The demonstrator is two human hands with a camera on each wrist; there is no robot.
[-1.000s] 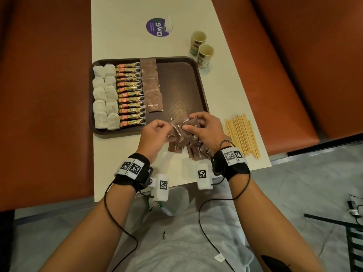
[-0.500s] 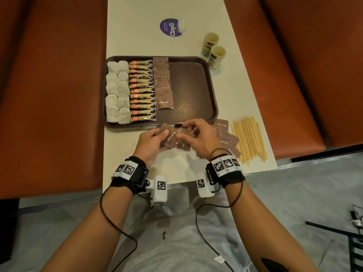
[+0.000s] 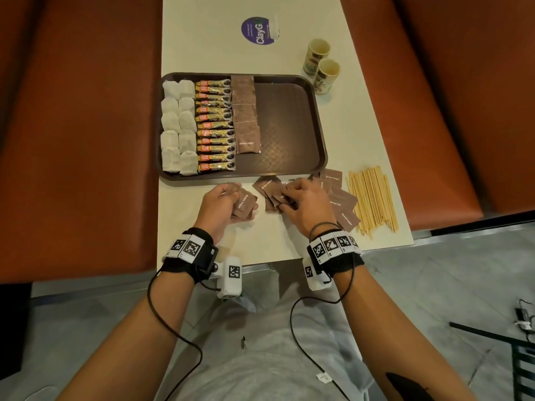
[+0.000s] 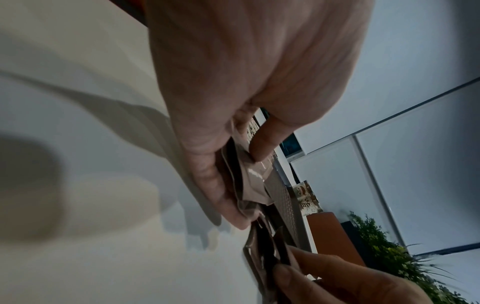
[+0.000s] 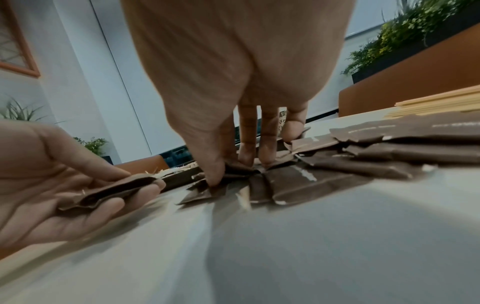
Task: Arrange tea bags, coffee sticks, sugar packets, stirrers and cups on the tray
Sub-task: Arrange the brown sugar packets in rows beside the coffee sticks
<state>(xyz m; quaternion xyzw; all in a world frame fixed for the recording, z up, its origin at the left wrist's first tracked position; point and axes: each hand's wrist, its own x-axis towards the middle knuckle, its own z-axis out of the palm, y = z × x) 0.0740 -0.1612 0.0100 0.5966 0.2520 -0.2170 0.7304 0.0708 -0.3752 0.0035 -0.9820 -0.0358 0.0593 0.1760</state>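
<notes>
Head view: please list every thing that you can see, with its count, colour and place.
tray: one, dark brown, on the table
tea bags: ten, white, two columns, tray's left part
coffee sticks: about twelve, gold and black, beside the tea bags
sugar packets on tray: one overlapping column, brown
loose sugar packets: several, brown, on the table near the tray
stirrers: a pile, pale wood, table's right
cups: two, cream, beyond the tray
sticker: one, purple, far end
table: one, white
left hand: holds packets
right hand: on the loose packets
</notes>
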